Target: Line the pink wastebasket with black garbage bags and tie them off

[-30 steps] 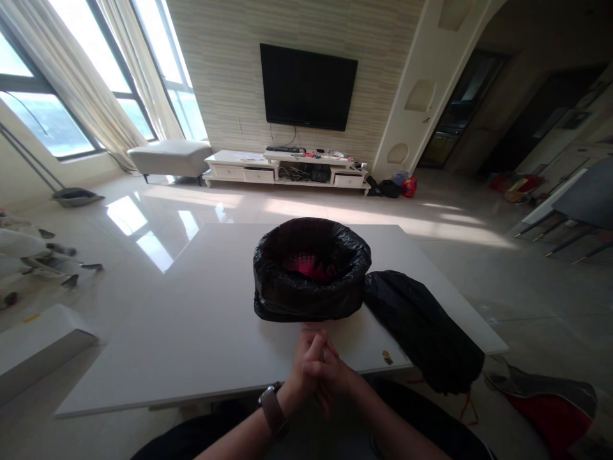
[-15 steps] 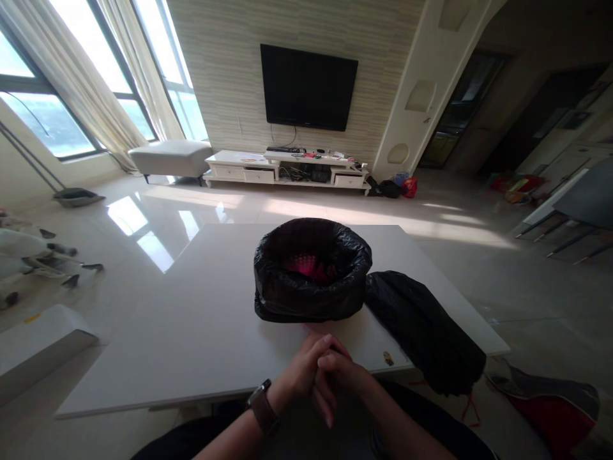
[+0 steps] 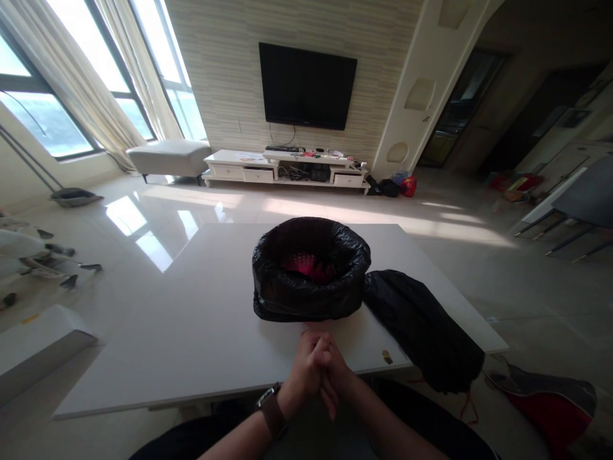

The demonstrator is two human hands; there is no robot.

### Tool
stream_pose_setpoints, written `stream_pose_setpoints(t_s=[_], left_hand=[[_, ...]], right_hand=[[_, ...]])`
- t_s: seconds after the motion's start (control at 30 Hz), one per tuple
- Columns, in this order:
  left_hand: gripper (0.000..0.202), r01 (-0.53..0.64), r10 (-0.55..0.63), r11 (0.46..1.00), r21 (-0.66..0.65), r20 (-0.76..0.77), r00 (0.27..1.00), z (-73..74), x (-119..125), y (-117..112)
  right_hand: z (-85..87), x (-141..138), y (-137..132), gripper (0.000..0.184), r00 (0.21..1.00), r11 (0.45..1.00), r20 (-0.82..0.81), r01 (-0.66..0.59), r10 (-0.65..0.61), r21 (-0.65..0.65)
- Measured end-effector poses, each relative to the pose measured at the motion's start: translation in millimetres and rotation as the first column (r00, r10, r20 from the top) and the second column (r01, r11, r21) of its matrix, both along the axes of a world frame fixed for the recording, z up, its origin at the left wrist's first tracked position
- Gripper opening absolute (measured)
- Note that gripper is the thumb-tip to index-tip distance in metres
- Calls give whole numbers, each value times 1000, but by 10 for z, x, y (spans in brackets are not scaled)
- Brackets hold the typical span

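Note:
My left hand and my right hand are clasped together over the near edge of the white table, fingers interlaced, holding nothing I can see. A watch sits on my left wrist. Just beyond my hands stands a small bin lined with a black bag, with something pink showing inside it. To its right a second black bag lies on the table and hangs off the right edge.
Behind the table are a glossy tiled floor, a white TV cabinet under a wall-mounted TV, and a white bench by the windows. A red and grey object lies on the floor at the right. A white box sits at the left.
My clasped hands shifted slightly, drawing back toward me and then forward again, the fingers re-gripping each other. The bin and bags have not moved.

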State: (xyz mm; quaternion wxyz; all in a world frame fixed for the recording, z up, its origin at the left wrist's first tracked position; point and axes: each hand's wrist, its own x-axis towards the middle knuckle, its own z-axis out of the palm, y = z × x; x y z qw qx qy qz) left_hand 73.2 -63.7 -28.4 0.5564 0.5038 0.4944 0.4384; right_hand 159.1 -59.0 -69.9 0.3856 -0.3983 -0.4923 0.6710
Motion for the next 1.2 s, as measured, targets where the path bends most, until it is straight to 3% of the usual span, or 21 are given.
stream_pose_setpoints(t_s=[0.07, 0.1, 0.2, 0.27, 0.33, 0.4, 0.47, 0.53, 0.6, 0.67, 0.73, 0.8, 0.9, 0.97, 1.1, 1.2], left_hand=[[36, 63, -63, 998, 31, -7, 998, -3, -31, 37], [35, 101, -100, 993, 58, -23, 995, -7, -63, 63], [25, 195, -166, 961, 194, -155, 974, -86, -222, 152], [25, 257, -166, 921, 292, -302, 939, -232, -355, 194], [30, 386, -197, 859, 336, -480, 855, -441, -463, 196], [27, 547, -202, 733, 405, -638, 743, -664, -514, 154], [23, 618, -106, 624, 478, -732, 673, -846, -499, 90], [42, 665, -54, 557, 497, -778, 626, -963, -435, 30], [57, 703, -60, 490, 515, -785, 616, -1031, -347, -10], [62, 703, -80, 379, 602, -736, 673, -1079, -257, -38], [62, 655, -102, 279, 702, -657, 747, -1132, -174, -67], [61, 602, -128, 237, 763, -589, 798, -1198, -102, -104], [61, 575, -162, 244, 781, -552, 818, -1327, -22, -174], [64, 599, -186, 255, 759, -569, 801, -1421, 1, -219], [63, 719, -224, 311, 621, -688, 691, -1515, -39, -264], [56, 801, -276, 385, 458, -771, 574, -1381, -108, -232]], right_hand=[[-10, 30, 14, 36, 996, 997, -37, 74, -75, -34], [6, 57, 28, 38, 997, 997, -52, 49, -52, -67], [141, 192, 89, 44, 965, 961, 12, -260, 262, -92], [251, 303, 109, 44, 876, 906, 259, -423, 407, 6], [312, 393, 71, 39, 749, 863, 565, -491, 346, 123], [298, 433, -37, 32, 609, 820, 763, -538, 216, 197], [228, 411, -200, 30, 460, 782, 874, -598, 154, 176], [131, 333, -386, 33, 280, 753, 951, -652, 132, 88], [17, 226, -567, 43, 86, 740, 987, -671, 133, -41], [-125, 128, -720, 51, -80, 747, 984, -643, 158, -172], [-296, 73, -842, 52, -181, 768, 965, -586, 189, -260], [-477, 70, -933, 51, -189, 784, 957, -549, 220, -289], [-679, 117, -1023, 53, -113, 814, 967, -523, 227, -252], [-724, 139, -1046, 54, -89, 826, 972, -514, 217, -232], [-636, 126, -980, 46, -85, 801, 955, -527, 283, -285], [-538, 126, -877, 35, -36, 805, 943, -511, 330, -301]])
